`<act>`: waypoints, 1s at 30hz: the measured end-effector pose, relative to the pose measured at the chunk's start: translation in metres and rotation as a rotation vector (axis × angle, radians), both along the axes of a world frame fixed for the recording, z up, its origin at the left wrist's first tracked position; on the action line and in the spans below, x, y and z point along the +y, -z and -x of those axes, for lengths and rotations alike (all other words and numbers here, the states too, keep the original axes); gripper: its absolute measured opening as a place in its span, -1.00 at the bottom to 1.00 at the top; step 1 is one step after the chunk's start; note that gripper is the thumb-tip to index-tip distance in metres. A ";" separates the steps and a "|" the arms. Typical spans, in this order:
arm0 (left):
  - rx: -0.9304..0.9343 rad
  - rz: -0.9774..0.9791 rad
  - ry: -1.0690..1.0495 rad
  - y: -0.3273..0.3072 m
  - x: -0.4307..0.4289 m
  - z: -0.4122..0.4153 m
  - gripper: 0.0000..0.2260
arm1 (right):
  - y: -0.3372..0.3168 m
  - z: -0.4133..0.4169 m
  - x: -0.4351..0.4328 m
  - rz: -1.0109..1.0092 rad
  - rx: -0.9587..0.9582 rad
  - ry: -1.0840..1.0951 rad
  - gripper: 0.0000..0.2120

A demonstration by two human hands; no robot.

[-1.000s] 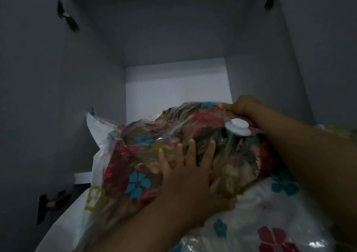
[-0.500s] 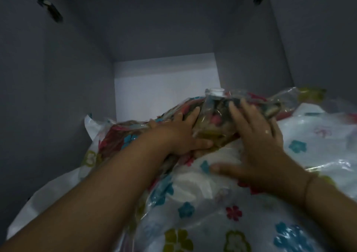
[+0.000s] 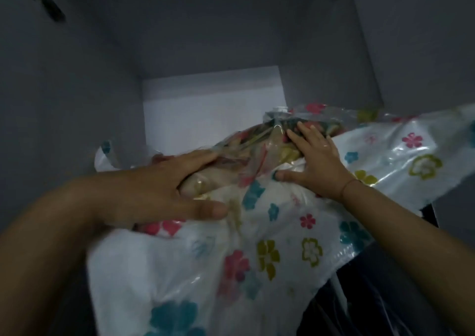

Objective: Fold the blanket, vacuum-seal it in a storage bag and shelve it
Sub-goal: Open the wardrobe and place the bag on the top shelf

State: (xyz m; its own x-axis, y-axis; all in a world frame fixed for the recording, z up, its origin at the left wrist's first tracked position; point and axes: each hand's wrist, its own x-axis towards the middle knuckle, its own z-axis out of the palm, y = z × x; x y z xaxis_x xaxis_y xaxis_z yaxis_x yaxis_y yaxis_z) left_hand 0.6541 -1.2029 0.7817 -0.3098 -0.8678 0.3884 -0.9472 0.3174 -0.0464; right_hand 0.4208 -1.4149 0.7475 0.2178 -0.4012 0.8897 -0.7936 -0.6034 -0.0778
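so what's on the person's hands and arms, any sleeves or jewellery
Both forearms are bare, with no sleeves in view. The right hand has a ring on one finger and a thin band at the wrist. The left hand shows nothing worn, though it is blurred.

Readable text: none anywhere in view.
Storage bag point(image 3: 295, 232): printed flowers only, in pink, teal and olive; no words, brand or numbers can be made out.
Valve cap point(image 3: 279, 109): plain white; too small and blurred to show any marking.
Cabinet walls point(image 3: 205, 39): bare grey, no label or sign.
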 end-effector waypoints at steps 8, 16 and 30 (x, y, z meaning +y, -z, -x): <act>0.145 0.126 -0.158 0.023 -0.094 0.037 -0.12 | 0.000 0.003 -0.070 -0.092 -0.142 0.054 -0.10; 0.285 0.331 -0.035 0.038 -0.158 0.044 -0.32 | 0.049 -0.042 0.045 -0.237 -0.431 -0.750 0.11; 0.243 0.257 0.037 0.025 -0.146 -0.048 0.00 | 0.033 -0.017 -0.044 -0.199 -0.208 -0.529 -0.17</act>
